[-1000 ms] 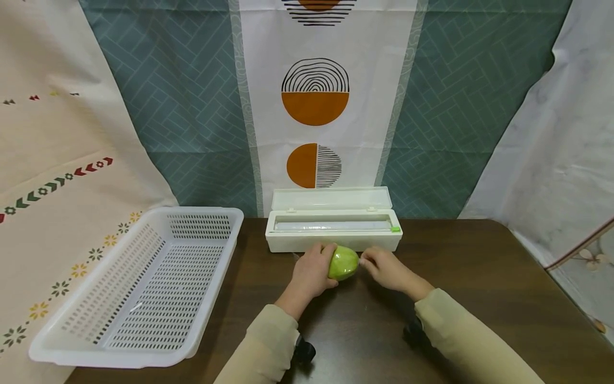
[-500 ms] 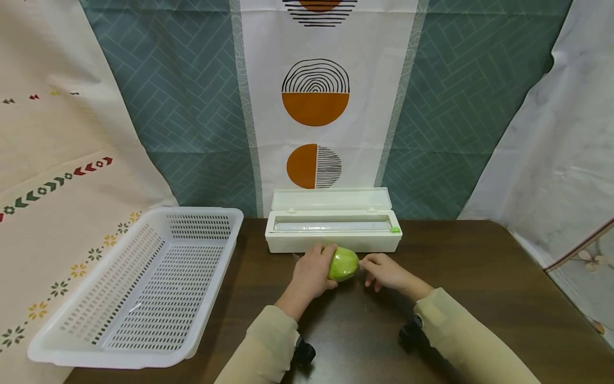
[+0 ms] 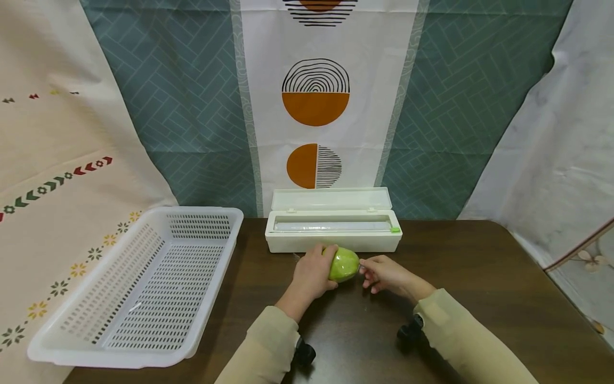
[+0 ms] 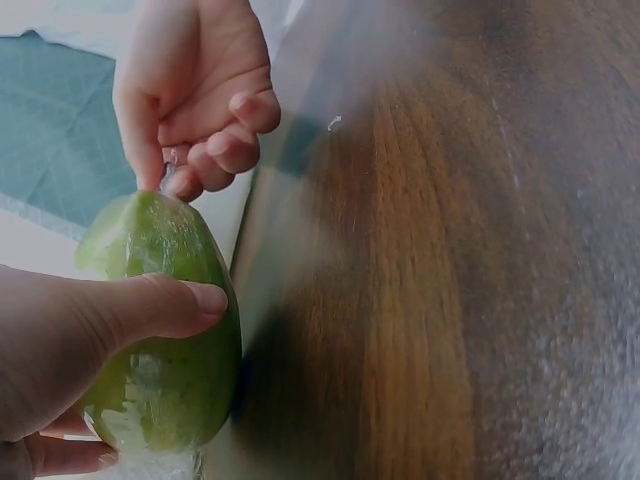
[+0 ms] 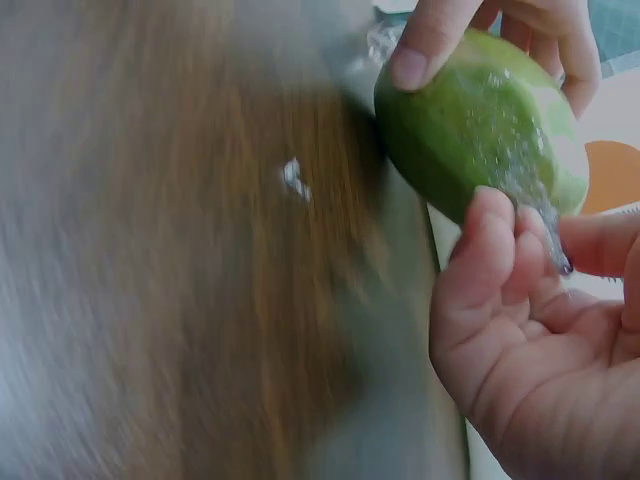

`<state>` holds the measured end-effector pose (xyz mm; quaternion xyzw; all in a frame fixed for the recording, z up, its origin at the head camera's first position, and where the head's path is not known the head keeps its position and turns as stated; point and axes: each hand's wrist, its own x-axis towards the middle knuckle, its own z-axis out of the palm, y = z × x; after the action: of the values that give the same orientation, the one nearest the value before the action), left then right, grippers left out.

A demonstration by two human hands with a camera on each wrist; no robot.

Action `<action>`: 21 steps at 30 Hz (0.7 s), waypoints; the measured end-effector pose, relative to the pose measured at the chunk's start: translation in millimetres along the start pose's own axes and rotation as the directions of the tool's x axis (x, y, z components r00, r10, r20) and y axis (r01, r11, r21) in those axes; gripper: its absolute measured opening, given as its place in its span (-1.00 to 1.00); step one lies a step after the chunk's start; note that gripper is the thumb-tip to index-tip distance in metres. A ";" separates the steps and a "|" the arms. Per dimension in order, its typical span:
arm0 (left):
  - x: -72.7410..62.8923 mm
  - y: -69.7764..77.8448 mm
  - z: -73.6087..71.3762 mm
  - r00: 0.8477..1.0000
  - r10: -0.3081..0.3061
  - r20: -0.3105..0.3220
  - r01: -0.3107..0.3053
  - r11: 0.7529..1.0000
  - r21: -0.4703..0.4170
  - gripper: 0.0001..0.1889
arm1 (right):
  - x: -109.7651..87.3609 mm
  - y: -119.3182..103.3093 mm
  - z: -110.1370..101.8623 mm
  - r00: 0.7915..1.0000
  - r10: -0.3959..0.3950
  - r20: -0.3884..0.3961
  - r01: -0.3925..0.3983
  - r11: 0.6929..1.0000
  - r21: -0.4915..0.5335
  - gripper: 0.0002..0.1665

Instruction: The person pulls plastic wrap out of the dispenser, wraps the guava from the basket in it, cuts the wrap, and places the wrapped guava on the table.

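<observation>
A green oval fruit [image 3: 343, 264], glossy under tight cling film, is in front of a white box. My left hand [image 3: 313, 271] grips its left end, thumb [image 4: 180, 305] across the near side. Part of the fruit is hidden under that hand. At the opposite end the film narrows to a twisted tail [image 5: 546, 238], which my right hand [image 3: 387, 274] pinches between thumb and fingertips. Loose film [image 4: 160, 464] bunches out at the left-hand end.
The white cling film box [image 3: 336, 243], lid raised, holds a film roll [image 3: 333, 226] and has a green slider [image 3: 395, 229]. A white slotted basket [image 3: 168, 288] stands at left on the dark wooden table [image 3: 470, 277]. Patterned cloths hang behind.
My right hand has rolled at the film tail, its lower fingers uncurling into view, and its wrist has shifted slightly left. The left hand and the fruit stay nearly still.
</observation>
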<state>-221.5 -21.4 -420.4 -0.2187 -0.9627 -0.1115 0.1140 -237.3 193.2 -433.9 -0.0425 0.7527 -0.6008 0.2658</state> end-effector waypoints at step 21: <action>0.9 -0.5 -0.4 1.000 -0.012 0.014 0.012 1.000 -0.004 -0.13 | -4.8 4.0 12.9 0.969 -0.040 -0.244 0.024 0.997 -0.069 -0.42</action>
<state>-222.5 -21.6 -419.9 -0.2140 -0.9645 -0.1125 0.1064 -226.3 184.8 -437.7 0.0113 0.7982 -0.5808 0.1592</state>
